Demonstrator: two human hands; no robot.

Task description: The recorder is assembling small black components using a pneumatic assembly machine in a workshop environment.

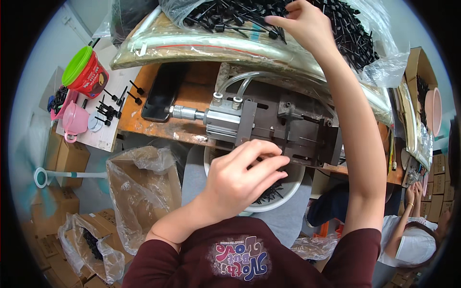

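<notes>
The right hand (309, 26) reaches to the far side, over a heap of black stemmed parts (353, 36); its grip is loose, thumb and forefinger apart with nothing visible between them. The left hand (242, 175) is nearer, just in front of the metal fixture (225, 126), its fingers curled and the fingertips close to the thumb; whether that grip encloses something I cannot tell.

The heap of black parts lies in clear plastic sheeting (384, 72) on a plastic-wrapped, raised ledge (192, 50) beyond the fixture. Two clear tubes (245, 78) curve up from the silver cylinder of the fixture, which sits on a scuffed wooden worktop (132, 113). Below the left hand, a white basin (295, 185) holds more small black pieces.

Left of the fixture, a dark phone (163, 93) lies flat on the worktop. Farther left are a few loose black parts (109, 111), a pink cup (75, 118) and a red tub (91, 79) with a green rim. On the near left stands a plastic-lined carton (137, 187). At the right, well apart, a co-worker in a white top (408, 242) bends over small items.
</notes>
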